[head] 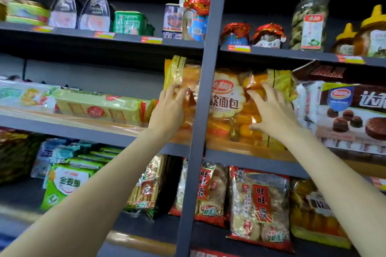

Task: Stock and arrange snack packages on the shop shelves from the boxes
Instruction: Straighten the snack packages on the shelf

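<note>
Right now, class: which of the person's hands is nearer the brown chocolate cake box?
Right. The right hand rests on the orange bread bag just beside the chocolate cake box; the left hand holds the bag's far edge.

Dark grey metal shelving [100,131] with an upright post [205,69], black above.
</note>
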Demonstrator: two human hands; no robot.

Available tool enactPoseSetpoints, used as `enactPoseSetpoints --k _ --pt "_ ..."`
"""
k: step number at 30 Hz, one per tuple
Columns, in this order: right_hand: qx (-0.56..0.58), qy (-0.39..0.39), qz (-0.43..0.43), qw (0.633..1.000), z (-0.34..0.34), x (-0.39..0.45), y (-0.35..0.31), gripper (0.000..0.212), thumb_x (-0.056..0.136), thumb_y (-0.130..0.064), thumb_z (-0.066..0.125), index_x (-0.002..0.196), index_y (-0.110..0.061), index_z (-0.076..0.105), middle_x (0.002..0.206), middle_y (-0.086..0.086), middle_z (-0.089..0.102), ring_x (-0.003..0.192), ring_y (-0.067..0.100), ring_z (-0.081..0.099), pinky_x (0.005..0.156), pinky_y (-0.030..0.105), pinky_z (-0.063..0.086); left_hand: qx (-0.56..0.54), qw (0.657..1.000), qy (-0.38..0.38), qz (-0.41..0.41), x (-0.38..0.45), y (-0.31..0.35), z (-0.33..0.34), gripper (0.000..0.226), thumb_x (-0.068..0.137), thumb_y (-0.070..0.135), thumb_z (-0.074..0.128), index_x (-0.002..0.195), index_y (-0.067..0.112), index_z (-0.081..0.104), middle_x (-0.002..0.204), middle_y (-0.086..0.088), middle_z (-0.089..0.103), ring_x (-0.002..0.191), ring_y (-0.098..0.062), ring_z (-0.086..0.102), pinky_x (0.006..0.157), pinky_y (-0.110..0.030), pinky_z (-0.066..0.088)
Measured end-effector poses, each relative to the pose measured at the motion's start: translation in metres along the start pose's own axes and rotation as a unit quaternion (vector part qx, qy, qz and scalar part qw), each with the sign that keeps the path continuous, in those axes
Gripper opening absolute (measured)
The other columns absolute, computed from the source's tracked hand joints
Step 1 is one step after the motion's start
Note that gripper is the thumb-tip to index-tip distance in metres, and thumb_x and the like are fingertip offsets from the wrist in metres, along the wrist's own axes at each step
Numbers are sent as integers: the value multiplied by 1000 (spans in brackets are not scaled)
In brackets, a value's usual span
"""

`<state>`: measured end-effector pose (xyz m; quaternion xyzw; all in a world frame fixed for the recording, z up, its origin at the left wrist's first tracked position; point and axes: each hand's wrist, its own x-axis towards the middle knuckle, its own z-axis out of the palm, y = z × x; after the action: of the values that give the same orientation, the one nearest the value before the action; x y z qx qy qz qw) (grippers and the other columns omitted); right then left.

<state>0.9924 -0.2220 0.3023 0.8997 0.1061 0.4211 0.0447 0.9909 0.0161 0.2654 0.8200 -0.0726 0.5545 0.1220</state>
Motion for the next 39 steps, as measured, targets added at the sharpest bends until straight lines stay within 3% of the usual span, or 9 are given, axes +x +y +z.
enactPoseSetpoints --k 4,6,11,17,21,24,27,32,39 --pt "128 246 -12 961 -33 -5 -28 47 85 -22 66 127 -7 50 138 18 38 125 36 36 101 44 35 0 995 96 15 -11 -34 -23 49 78 -3 50 126 6 51 127 -18 48 110 -38 48 88 -47 39" --pt "171 297 -69 937 -54 -1 -57 41 86 -20 65 122 -6 53 128 16 44 119 32 42 98 41 38 2 992 127 -2 -16 -62 -36 50 73 -1 49 122 6 53 123 -18 49 106 -36 47 87 -45 36" --pt "207 160 -191 946 -56 24 -147 44 83 -30 67 123 -15 53 128 7 43 120 25 41 101 40 34 27 992 119 -20 -29 -132 -63 50 74 14 42 123 9 52 124 -16 48 107 -31 42 92 -47 35" --pt "208 -59 -228 949 -25 45 -242 66 80 -46 68 136 -25 40 143 0 33 131 20 34 107 32 29 98 991 -1 96 -27 -230 -91 57 69 38 43 122 17 46 124 -14 52 108 -30 43 86 -49 39" --pt "123 -75 -209 967 -21 58 -294 69 78 -51 68 136 -25 40 140 1 41 127 22 41 106 38 31 103 984 -75 126 -12 -282 -104 64 67 42 39 120 10 56 120 -15 57 107 -37 53 89 -54 38" --pt "70 -68 -176 980 -19 64 -314 46 85 -39 64 126 -23 50 125 1 53 117 22 49 98 38 38 98 978 -81 163 -3 -306 -107 58 69 41 39 113 10 61 109 -12 62 98 -35 59 87 -53 40" --pt "91 -54 -122 987 -10 68 -323 25 93 -23 54 118 -23 58 117 2 59 111 24 53 92 41 45 69 976 -89 189 5 -317 -99 48 70 38 37 100 12 65 88 -7 64 84 -31 63 84 -50 41" --pt "86 -118 -72 987 6 86 -331 32 97 -21 49 129 -21 54 127 3 58 115 24 53 92 40 47 111 970 -167 139 24 -323 -86 42 96 31 34 136 26 45 125 3 54 118 -20 47 103 -38 21" --pt "126 -148 -39 980 19 97 -334 34 98 -24 47 131 -18 49 126 4 59 115 20 53 91 35 49 127 951 -252 129 34 -325 -81 47 93 18 38 140 22 36 136 0 49 127 -21 42 112 -41 15"
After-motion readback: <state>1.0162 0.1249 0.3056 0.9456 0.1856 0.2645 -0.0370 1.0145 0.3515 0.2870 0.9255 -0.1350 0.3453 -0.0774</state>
